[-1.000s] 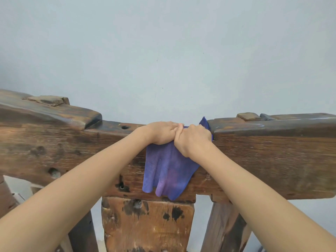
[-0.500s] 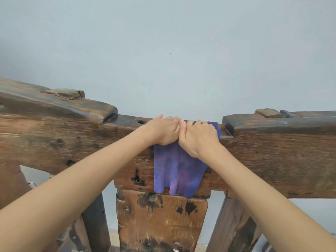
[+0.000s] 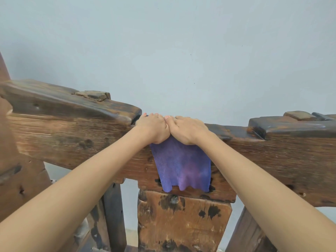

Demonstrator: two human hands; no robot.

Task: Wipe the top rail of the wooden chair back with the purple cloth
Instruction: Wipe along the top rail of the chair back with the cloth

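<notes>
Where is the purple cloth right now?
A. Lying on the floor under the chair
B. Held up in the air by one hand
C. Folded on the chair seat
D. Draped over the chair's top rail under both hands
D: the purple cloth hangs down over the top rail, pinned there by the left hand and right hand side by side.
</notes>
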